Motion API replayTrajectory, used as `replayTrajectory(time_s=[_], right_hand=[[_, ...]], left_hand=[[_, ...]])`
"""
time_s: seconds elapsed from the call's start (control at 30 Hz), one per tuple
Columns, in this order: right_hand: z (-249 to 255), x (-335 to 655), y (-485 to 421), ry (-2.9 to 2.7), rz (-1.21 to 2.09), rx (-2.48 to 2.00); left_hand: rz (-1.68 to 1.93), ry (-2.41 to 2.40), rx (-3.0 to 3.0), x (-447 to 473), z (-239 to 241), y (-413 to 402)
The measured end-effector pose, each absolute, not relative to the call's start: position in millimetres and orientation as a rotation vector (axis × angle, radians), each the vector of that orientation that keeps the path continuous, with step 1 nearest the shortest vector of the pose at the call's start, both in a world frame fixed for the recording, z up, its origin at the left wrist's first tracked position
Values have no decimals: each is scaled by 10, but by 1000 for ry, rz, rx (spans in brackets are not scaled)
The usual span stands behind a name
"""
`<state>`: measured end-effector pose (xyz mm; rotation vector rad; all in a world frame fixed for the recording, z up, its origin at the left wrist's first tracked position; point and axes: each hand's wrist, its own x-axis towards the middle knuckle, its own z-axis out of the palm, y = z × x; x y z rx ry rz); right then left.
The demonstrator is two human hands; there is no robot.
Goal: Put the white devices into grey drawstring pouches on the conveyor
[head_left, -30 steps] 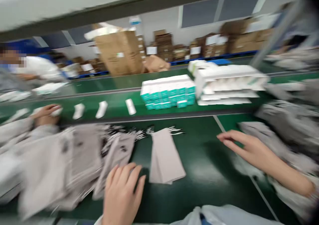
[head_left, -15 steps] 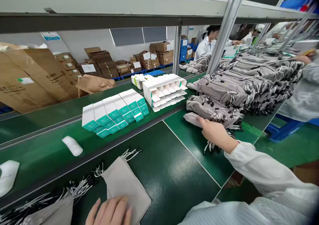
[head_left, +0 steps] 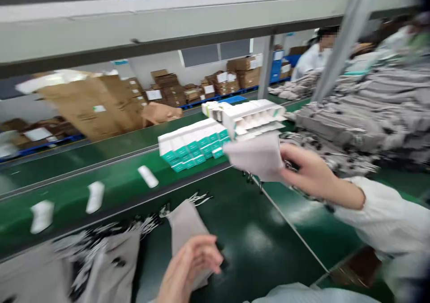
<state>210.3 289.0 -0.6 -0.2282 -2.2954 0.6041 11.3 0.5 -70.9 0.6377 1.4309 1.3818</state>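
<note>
My right hand [head_left: 311, 173] is raised above the green table and grips a flat grey drawstring pouch [head_left: 257, 156] by one end. A big heap of the same grey pouches [head_left: 363, 110] lies just right of it. Low in the middle, my left hand [head_left: 188, 269] rests with curled fingers on another grey pouch [head_left: 183, 227] lying flat on the table [head_left: 255, 240]. More pouches with black-and-white cords [head_left: 101, 258] are spread at the lower left.
White oblong pieces [head_left: 148, 176] ride on the green conveyor belt [head_left: 67, 191]. Teal-and-white boxes [head_left: 191, 144] and white tray stacks [head_left: 253, 117] stand beside the belt. Cardboard cartons [head_left: 97, 101] line the back. A person in white [head_left: 312, 57] works at the far right.
My right hand has lifted a grey pouch off the heap and carried it left over the table. The view has swung back left. My left hand has curled on the flat pouch.
</note>
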Motion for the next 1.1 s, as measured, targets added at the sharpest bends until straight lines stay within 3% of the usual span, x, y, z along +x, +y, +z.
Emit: replayTrajectory(time_s=[0.07,0.17,0.23,0.37,0.53,0.63,0.7,0.8,0.93,1.1], right_hand=[[-143,1750,2580,-2398,421,279],[-323,1371,2136,-2329,215,865],[-401,1244,1959,-2256,168,987],[-542,1132,1994,-2290,304,823],[-817,1073,2385,-2434,408,591],[-958,1173,2690,-2472,421,390],[-1011,1301,2886,-2507,439,215],[-1021,1479,3061,-2568,507,-17],[-924,1451,3015,-2656,656,-58],[-781,919,2805,-2737,824,109]], left_hand=[[1470,1119,520,219,-671,77],[1631,1127,454,263,-619,37],[1679,1320,495,205,-535,-137],[1713,2079,608,-142,-225,-811],[895,2979,651,-817,66,-1601],[206,3331,617,-951,81,-1694],[-65,3561,720,-857,70,-1614],[133,3693,1035,-586,3,-1348],[635,3303,1507,-331,-322,-748],[636,2920,1658,-473,-890,16]])
